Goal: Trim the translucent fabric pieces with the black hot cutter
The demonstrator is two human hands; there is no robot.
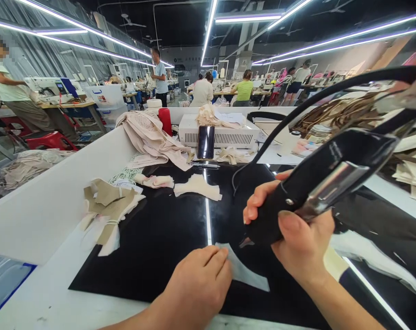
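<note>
My right hand (300,243) is wrapped round a black corded hand tool (325,174) with a long shiny metal lever along its side. The tool is tilted, its narrow tip low over the black sheet (153,256). My left hand (201,279) has its fingers curled together on the upper left end of a thin, pale grey-white piece of fabric (247,270), which lies on the sheet. The tip hangs just above and beside this piece; whether it touches cannot be told. My left fingertips are partly hidden.
Cream fabric pieces (198,186) and a tied beige bundle (113,206) lie to the left. Behind stand a phone (206,142), a pen (205,165) and a vented white box (218,133). White strips (373,256) lie at right. The tool's cable (280,123) arches overhead. People work beyond.
</note>
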